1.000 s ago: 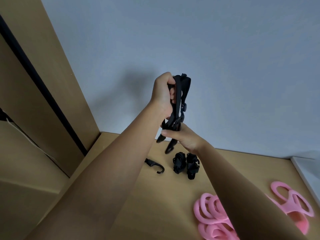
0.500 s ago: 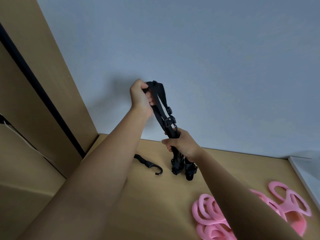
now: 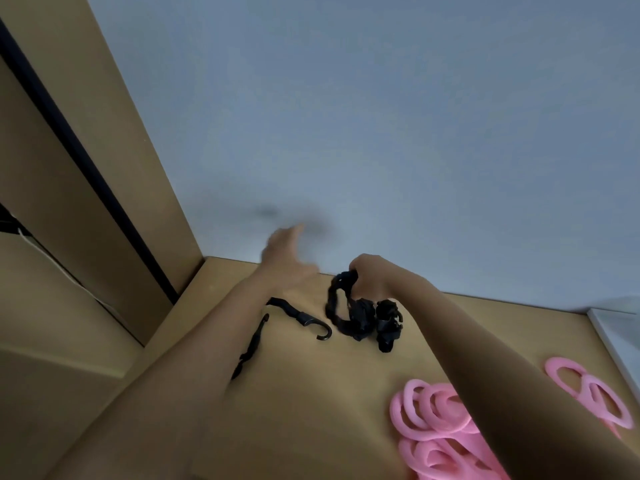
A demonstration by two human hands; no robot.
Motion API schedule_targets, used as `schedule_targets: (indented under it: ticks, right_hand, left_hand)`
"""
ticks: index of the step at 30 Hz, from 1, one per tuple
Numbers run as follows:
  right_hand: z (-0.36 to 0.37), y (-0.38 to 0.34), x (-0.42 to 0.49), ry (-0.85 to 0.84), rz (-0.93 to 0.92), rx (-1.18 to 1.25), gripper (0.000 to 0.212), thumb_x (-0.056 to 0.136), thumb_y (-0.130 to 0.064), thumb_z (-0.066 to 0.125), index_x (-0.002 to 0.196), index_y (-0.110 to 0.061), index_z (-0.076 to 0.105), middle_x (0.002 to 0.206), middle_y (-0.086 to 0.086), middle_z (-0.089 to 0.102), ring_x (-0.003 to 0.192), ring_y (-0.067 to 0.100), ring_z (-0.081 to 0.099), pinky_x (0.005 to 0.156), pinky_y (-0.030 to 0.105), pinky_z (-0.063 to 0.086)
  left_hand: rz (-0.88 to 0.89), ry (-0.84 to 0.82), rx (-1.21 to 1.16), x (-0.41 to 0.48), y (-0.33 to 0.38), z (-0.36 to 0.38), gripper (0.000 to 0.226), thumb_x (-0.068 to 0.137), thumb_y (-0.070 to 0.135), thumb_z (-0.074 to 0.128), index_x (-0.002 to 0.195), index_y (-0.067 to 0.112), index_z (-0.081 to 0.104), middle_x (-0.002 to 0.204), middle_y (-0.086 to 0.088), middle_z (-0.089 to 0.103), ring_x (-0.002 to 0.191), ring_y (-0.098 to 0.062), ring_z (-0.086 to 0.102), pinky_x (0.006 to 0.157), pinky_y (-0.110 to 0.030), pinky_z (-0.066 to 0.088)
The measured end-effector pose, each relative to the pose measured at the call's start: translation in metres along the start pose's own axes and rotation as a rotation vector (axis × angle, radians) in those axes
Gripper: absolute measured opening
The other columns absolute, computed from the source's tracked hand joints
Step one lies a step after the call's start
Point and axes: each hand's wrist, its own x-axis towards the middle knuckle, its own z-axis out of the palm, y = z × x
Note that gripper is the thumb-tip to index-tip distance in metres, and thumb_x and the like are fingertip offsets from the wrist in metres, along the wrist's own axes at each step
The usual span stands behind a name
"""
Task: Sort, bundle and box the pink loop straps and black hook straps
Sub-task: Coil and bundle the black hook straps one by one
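My right hand point(image 3: 372, 275) grips the top of a folded black hook strap bundle point(image 3: 337, 303) that hangs down to the brown table point(image 3: 311, 393). It touches two other rolled black bundles point(image 3: 379, 322) lying there. My left hand point(image 3: 285, 258), blurred, is open above the table's back edge and holds nothing. A loose black hook strap point(image 3: 304, 318) with a curved hook end lies beneath my left forearm. A pile of pink loop straps point(image 3: 436, 420) sits at the near right, and more pink loops point(image 3: 588, 389) lie beyond my right arm.
A grey wall point(image 3: 381, 133) rises behind the table. A tall brown panel point(image 3: 86, 150) with a black strip stands at the left. A white edge point(image 3: 616, 337) shows at the far right.
Both hands have come down from the raised position. My left hand let go of the black strap's upper end and swung away. My right hand lowered the strap onto the table beside the rolled bundles.
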Motion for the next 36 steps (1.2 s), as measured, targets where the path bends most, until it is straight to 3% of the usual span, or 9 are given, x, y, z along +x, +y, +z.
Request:
schedule_targets:
  ticks: [2,4,8,13,16,21,28,33,36]
  right_hand:
    - [-0.001,-0.009,0.002,-0.017,-0.037,-0.078,0.013,0.08,-0.002,0.051,0.07,-0.01,0.046,0.071,0.004,0.051,0.066,0.02,0.05,0.053,0.023,0.036]
    - [-0.004,-0.015,0.003,-0.02,-0.095,-0.024,0.01,0.079,-0.001,0.051,0.073,-0.009,0.05,0.077,0.007,0.057,0.074,0.023,0.057,0.059,0.025,0.041]
    - [-0.016,-0.014,-0.008,0.037,-0.144,0.143,0.004,0.074,-0.002,0.054,0.073,-0.005,0.054,0.07,0.004,0.052,0.064,0.018,0.048,0.058,0.025,0.037]
    - [-0.021,0.001,-0.018,0.046,-0.178,0.474,0.018,0.074,-0.004,0.064,0.091,-0.006,0.064,0.092,0.012,0.066,0.082,0.02,0.061,0.075,0.03,0.047]
    - [-0.013,-0.001,-0.022,0.131,-0.244,0.308,0.02,0.083,-0.011,0.057,0.102,-0.009,0.062,0.097,0.006,0.064,0.091,0.022,0.059,0.078,0.03,0.045]
    - [0.004,0.005,-0.031,0.356,-0.318,0.298,0.061,0.083,-0.015,0.061,0.138,-0.016,0.036,0.118,-0.009,0.043,0.11,0.003,0.042,0.09,0.017,0.031]
    - [0.023,0.005,-0.021,0.176,-0.234,0.493,0.022,0.086,-0.021,0.063,0.093,-0.001,0.054,0.077,0.002,0.051,0.069,0.014,0.047,0.066,0.027,0.037]
    - [0.023,0.003,-0.021,0.18,-0.188,0.514,0.032,0.094,-0.029,0.053,0.071,-0.008,0.049,0.063,-0.001,0.047,0.059,0.014,0.042,0.061,0.024,0.035]
    - [0.024,0.004,-0.023,0.133,-0.195,0.769,0.037,0.097,-0.034,0.047,0.071,-0.008,0.051,0.062,0.0,0.051,0.062,0.015,0.047,0.069,0.026,0.042]
  left_hand:
    - [0.235,-0.216,0.045,-0.008,0.02,0.014,0.099,0.071,0.018,0.073,0.15,0.025,0.013,0.147,0.001,0.032,0.141,-0.022,0.022,0.114,-0.042,0.024]
    - [0.256,-0.317,0.034,-0.01,0.027,0.025,0.105,0.067,0.014,0.076,0.148,0.031,0.013,0.13,0.006,0.045,0.123,-0.02,0.046,0.104,-0.036,0.039]
    - [0.152,-0.249,-0.164,-0.01,0.023,0.031,0.055,0.072,0.019,0.076,0.119,0.025,0.049,0.097,0.007,0.059,0.089,-0.014,0.059,0.072,-0.021,0.047]
    - [0.063,-0.337,-0.271,-0.009,0.032,0.016,0.023,0.072,0.018,0.077,0.082,0.01,0.058,0.069,-0.002,0.051,0.063,-0.016,0.049,0.063,-0.029,0.04]
    - [0.007,-0.393,-0.213,-0.01,0.038,0.001,0.017,0.075,0.014,0.072,0.07,0.013,0.056,0.06,0.001,0.045,0.054,-0.012,0.043,0.056,-0.022,0.036]
    - [-0.068,-0.304,-0.072,-0.004,0.036,-0.013,0.022,0.072,0.011,0.065,0.063,0.009,0.045,0.056,-0.001,0.034,0.052,-0.017,0.031,0.052,-0.027,0.023]
    - [0.03,-0.243,-0.187,-0.005,0.043,-0.018,0.016,0.075,0.005,0.061,0.067,0.007,0.048,0.057,0.001,0.033,0.052,-0.014,0.03,0.049,-0.023,0.024]
    - [-0.009,-0.151,-0.271,-0.004,0.039,-0.016,0.021,0.075,0.005,0.064,0.061,0.01,0.049,0.06,-0.001,0.037,0.056,-0.014,0.034,0.052,-0.023,0.026]
    - [-0.013,-0.175,-0.604,-0.007,0.034,-0.014,0.006,0.081,0.007,0.066,0.079,0.013,0.064,0.065,0.002,0.054,0.062,-0.009,0.05,0.062,-0.019,0.039]
